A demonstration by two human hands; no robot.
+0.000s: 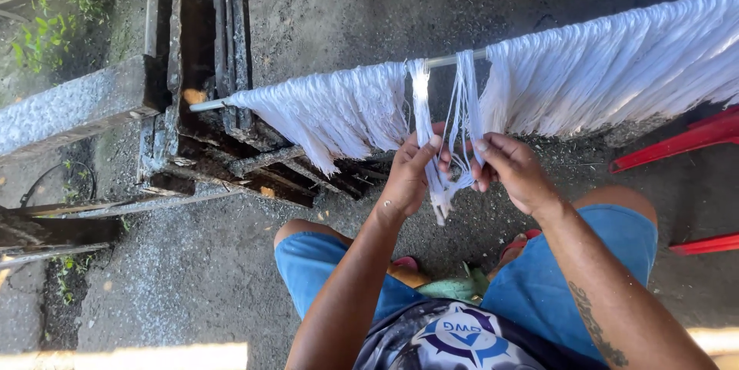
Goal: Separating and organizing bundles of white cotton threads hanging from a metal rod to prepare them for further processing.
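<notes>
Grey concrete ground (215,277) fills most of the frame, rough and speckled, with weeds along the left edge. Across the upper half, slanting from centre left up to the upper right corner, a thin metal rod (454,58) carries masses of white fibre: the widest mass, the right hank (616,62), drapes over it at the upper right, and a smaller left hank (331,108) hangs at centre. Dark weathered wooden beams (208,70) stand in the upper left, under the rod's near end. A red plastic piece (693,139) shows at the right edge. At the bottom of the frame are the person's knees in blue shorts (554,285).

Between the two hanks, in the middle of the frame, a few separate strands (466,100) hang from the rod. The left hand (408,174) has its fingers closed around a narrow bundle (422,108) of these strands, thumb pressed along it. The right hand (512,170), just beside it, pinches the neighbouring thin strands between thumb and fingertips. The loose ends droop together below and between the two hands
</notes>
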